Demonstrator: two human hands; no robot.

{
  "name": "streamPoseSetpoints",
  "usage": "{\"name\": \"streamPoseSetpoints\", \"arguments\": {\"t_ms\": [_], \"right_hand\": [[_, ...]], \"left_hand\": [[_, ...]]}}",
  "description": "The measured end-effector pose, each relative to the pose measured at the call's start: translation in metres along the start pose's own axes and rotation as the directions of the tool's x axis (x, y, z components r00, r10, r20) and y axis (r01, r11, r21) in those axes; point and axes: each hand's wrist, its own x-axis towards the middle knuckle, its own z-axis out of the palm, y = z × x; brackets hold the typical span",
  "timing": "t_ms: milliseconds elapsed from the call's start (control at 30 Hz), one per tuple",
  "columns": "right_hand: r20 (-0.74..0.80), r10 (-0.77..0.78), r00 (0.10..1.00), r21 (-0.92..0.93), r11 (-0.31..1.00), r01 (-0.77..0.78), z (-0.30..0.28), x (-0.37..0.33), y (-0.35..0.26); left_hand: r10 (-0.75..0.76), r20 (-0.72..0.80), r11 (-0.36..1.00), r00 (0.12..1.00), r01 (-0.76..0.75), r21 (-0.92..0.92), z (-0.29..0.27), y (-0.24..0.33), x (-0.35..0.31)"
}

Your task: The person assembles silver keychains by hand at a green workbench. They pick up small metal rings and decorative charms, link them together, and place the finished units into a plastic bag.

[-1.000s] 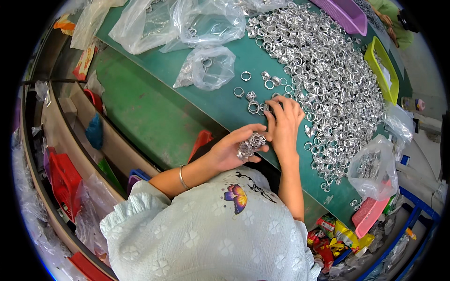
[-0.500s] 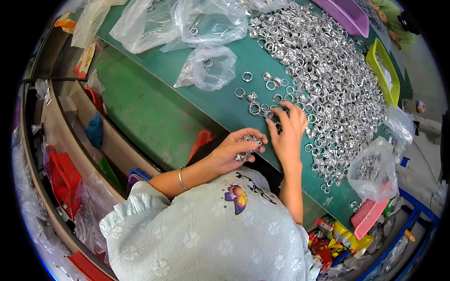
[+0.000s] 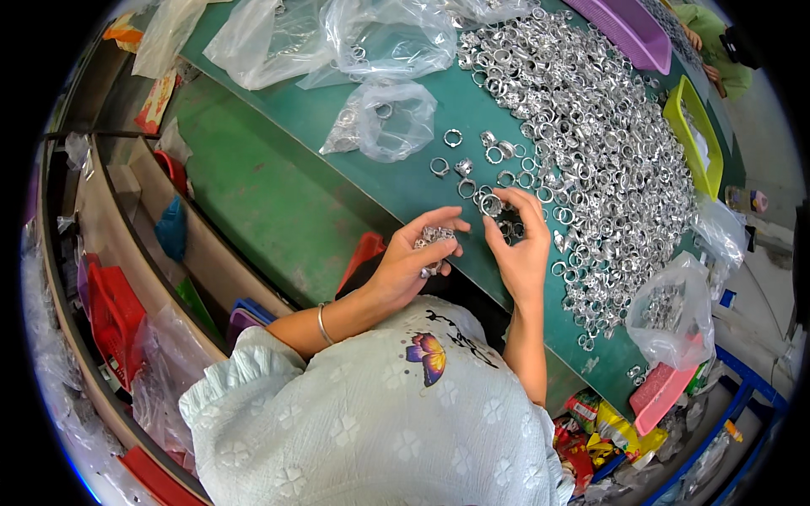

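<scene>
Left hand (image 3: 413,261): cupping a cluster of metal rings (image 3: 434,240), fingers curled shut around it.
Right hand (image 3: 516,244): pinching one ring (image 3: 490,204) at its rim, just beside the ring pile (image 3: 591,143).
Handling: rings are appearing light, stiff, slippery; gripping across the rim is advisable.
Surface: green table (image 3: 278,194).

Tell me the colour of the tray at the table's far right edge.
Yellow-green tray, clearest in the head view, beside the pile of silver rings.

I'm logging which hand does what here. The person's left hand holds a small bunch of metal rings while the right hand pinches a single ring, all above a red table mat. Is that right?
Not quite: the table mat is green, not red, as the head view shows. The rest stands: the left hand holds a small bunch of metal rings, and the right hand pinches a single ring.
</scene>
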Motion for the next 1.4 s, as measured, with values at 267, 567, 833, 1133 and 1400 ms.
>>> {"name": "streamPoseSetpoints", "arguments": {"t_ms": [267, 567, 833, 1133, 1400], "right_hand": [[0.059, 0.014, 0.998, 0.056, 0.998, -0.017, -0.009, -0.016, -0.021], [0.081, 0.092, 0.993, 0.171, 0.98, -0.104, -0.016, 0.011, -0.005], [-0.025, -0.099, 0.995, -0.207, 0.974, 0.092, 0.029, 0.047, 0.009], [0.375, 0.3, 0.877, 0.813, 0.348, -0.467, -0.001, 0.001, -0.004], [0.008, -0.078, 0.997, 0.059, 0.995, 0.077, 0.008, -0.019, -0.021]], "left_hand": [[0.012, 0.088, 0.977, 0.996, -0.031, 0.212, 0.007, 0.003, 0.016], [-0.225, 0.272, 0.948, 0.935, 0.275, -0.158, -0.004, 0.003, 0.015], [-0.202, 0.214, 0.953, 0.956, 0.241, -0.181, -0.001, 0.009, 0.009], [-0.182, 0.166, 0.957, 0.969, 0.213, -0.197, 0.0, 0.008, 0.017], [-0.16, 0.135, 0.936, 0.978, 0.194, -0.294, 0.008, 0.001, 0.017]]}}
